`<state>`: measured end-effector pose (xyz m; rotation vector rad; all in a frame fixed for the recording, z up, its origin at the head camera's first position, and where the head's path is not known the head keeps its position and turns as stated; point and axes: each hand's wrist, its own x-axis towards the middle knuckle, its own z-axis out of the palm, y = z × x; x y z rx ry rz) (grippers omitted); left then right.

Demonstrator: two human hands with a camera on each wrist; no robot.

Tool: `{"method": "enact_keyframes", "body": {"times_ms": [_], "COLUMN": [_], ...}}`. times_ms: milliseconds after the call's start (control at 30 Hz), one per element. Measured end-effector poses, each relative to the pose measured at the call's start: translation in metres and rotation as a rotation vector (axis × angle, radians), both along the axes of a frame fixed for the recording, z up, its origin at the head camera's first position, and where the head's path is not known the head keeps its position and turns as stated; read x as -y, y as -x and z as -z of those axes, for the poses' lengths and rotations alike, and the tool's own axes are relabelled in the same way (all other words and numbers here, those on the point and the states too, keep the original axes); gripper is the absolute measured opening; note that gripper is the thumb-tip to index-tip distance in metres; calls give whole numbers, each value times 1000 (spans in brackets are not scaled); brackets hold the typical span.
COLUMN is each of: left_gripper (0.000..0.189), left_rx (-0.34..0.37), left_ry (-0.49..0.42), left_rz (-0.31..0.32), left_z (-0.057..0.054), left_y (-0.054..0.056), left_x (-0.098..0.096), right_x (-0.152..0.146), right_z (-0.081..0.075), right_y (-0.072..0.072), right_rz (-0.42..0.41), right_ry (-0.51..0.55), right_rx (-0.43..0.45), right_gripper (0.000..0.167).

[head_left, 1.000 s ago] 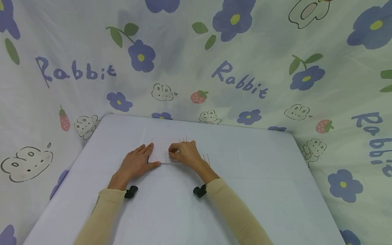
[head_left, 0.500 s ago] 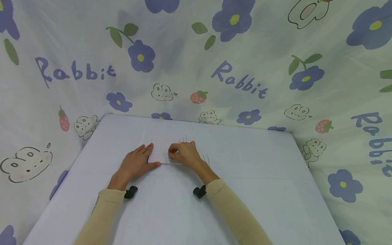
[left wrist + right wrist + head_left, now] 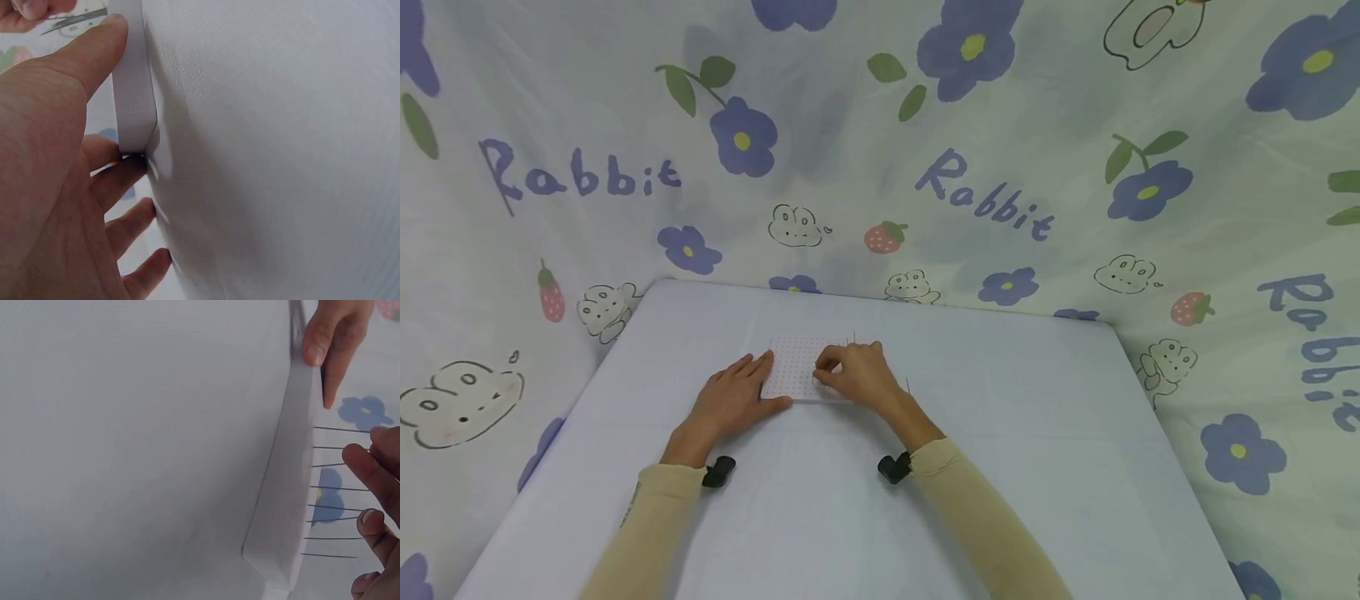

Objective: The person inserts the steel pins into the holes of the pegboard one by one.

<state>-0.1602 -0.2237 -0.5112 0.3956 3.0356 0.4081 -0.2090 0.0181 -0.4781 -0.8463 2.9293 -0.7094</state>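
Note:
A white block (image 3: 790, 360) with a grid of small red dots on top lies on the table. My left hand (image 3: 727, 404) rests against its left side, fingers spread and straight, the thumb on the near edge. Several thin needles (image 3: 339, 488) stand upright in a row out of the block, best seen in the right wrist view. My right hand (image 3: 859, 372) is over the block's right half, thumb and index finger pinching the top of a needle (image 3: 340, 429) at the row's left end. The hand hides part of the row in the head view.
The table (image 3: 790, 525) has a smooth white cover. A curtain (image 3: 842, 167) printed with flowers, rabbits and strawberries stands behind and beside it. A small black wrist camera (image 3: 720, 472) sits at the left wrist, another (image 3: 894, 468) at the right.
My right hand has shifted slightly right, and a needle now shows below its fingertips in the head view. My left hand stays on the block's edge.

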Motion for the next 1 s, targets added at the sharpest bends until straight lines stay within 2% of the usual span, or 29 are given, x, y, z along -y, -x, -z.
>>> {"method": "enact_keyframes", "body": {"times_ms": [300, 567, 1000], "left_gripper": [94, 92, 94], "left_rx": [-1, 4, 18], "left_ry": [6, -1, -13], "left_rz": [-4, -10, -6], "left_z": [1, -2, 1], "left_y": [0, -1, 2], "left_x": [0, -2, -1], "right_x": [-21, -48, -81], "right_z": [-7, -5, 0], "right_y": [6, 14, 17], "right_rz": [32, 104, 186], "right_ry": [23, 57, 47], "right_rx": [4, 6, -13], "right_gripper": [15, 14, 17]}}
